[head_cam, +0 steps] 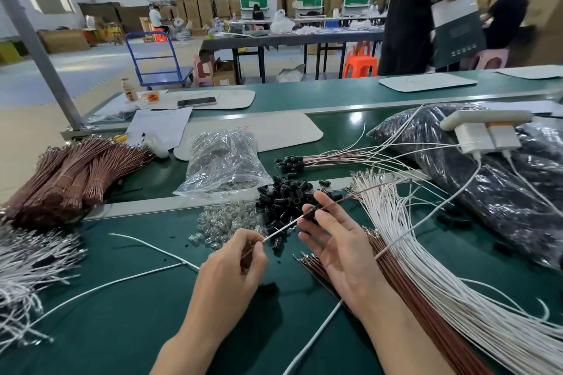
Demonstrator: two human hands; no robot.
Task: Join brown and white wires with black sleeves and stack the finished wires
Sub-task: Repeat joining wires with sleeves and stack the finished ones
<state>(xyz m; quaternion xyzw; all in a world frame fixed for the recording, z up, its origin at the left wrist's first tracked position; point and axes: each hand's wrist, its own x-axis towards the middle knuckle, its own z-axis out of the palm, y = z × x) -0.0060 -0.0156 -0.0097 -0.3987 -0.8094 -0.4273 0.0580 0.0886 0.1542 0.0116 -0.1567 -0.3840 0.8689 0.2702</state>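
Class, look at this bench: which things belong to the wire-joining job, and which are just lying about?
Job: black sleeves, white wires, brown wires, finished wires, one sleeve in the right hand, one white wire pinched by the left hand.

Lying about: phone, bottle, papers, charger.

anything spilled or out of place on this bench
Yes: a few small black plastic sleeves lie away from their heap on the green mat, one beside the left hand, others beyond the white wire bundle. Two loose white wires trail across the mat.
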